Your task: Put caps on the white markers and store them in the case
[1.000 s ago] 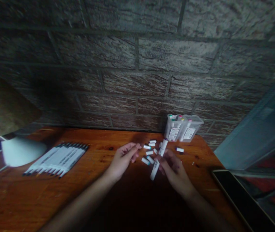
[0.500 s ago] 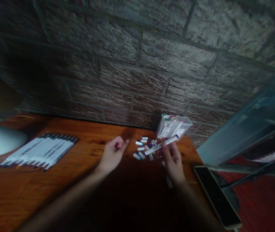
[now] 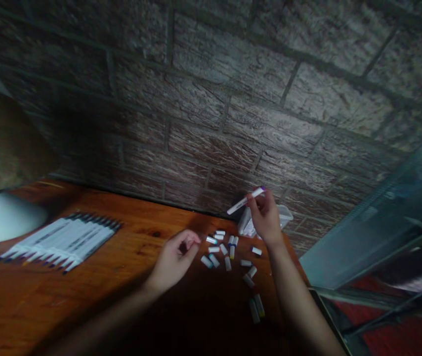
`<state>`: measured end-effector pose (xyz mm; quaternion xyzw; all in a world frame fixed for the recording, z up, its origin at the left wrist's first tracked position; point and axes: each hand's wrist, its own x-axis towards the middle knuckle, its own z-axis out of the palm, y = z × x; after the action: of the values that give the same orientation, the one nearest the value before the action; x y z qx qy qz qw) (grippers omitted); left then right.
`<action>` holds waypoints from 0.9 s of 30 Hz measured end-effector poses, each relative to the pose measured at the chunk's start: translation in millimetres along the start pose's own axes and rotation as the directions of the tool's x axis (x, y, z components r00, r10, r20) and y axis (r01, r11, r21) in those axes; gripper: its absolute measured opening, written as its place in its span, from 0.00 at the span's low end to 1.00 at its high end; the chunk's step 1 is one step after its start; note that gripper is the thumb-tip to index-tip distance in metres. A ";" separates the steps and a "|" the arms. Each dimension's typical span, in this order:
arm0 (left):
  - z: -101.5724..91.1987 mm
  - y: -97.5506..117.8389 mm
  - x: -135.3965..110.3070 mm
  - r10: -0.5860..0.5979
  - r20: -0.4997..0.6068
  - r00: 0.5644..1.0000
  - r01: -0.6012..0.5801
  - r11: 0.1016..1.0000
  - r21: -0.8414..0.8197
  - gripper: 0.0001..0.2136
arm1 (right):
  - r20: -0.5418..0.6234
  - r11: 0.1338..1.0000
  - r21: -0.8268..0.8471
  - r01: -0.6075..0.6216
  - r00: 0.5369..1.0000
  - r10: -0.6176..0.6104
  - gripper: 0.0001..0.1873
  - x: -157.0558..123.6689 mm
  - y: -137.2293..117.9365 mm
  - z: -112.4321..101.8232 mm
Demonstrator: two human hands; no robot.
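Right hand [image 3: 266,217]: pinching one purple-ended marker [image 3: 239,204], raised at far right, in front of clear containers [image 3: 286,213]; contact with these unclear. Left hand [image 3: 174,259]: loosely curled, thumb near fingertips, just left of scattered short white caps [image 3: 214,249]; hold on anything small impossible to tell. At left: row of white pens [image 3: 59,242], side by side on wooden table [image 3: 137,247], near lamp [image 3: 9,217].
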<state>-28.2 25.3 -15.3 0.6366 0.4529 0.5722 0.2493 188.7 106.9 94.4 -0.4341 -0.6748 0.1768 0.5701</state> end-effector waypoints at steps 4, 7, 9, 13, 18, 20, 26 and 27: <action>-1.8 10.4 -2.4 0.064 -0.003 0.998 -0.064 0.997 0.048 0.04 | 0.086 0.972 -0.230 0.042 0.996 -0.023 0.15 -8.8 14.1 14.6; -1.7 16.8 -3.2 0.092 0.014 0.996 -0.093 0.993 0.068 0.05 | 0.101 0.959 -0.277 0.058 0.994 -0.031 0.12 -16.4 16.2 23.8; -1.6 19.4 -3.6 0.108 0.028 0.994 -0.110 0.990 0.083 0.05 | 0.123 0.946 -0.306 0.104 0.990 -0.069 0.15 -20.0 14.5 27.3; -1.9 22.3 -4.7 0.134 0.050 0.990 -0.138 0.986 0.093 0.06 | 0.099 0.955 -0.263 0.140 0.988 -0.117 0.16 -17.4 8.7 23.5; -1.9 23.2 -5.0 0.166 0.047 0.985 -0.170 0.981 0.093 0.06 | -0.209 0.984 -0.157 0.078 0.972 -0.110 0.23 5.7 7.6 15.5; -2.0 22.6 -4.6 0.182 0.047 0.982 -0.186 0.978 0.092 0.06 | -0.194 0.976 -0.197 0.098 0.971 -0.136 0.23 11.2 7.8 14.9; -3.3 22.4 -2.9 0.200 0.047 0.979 -0.203 0.976 0.083 0.05 | -0.206 0.958 -0.262 0.120 0.962 -0.177 0.24 -4.5 3.3 -12.4; -3.4 22.7 -3.0 0.203 0.048 0.978 -0.207 0.975 0.083 0.05 | -0.257 0.959 -0.255 0.123 0.948 -0.190 0.24 -6.0 2.6 -22.8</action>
<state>-24.6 11.5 3.0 0.7013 0.4045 0.5620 0.1696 210.6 97.9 95.3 -0.4640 -0.6365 -0.0134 0.6159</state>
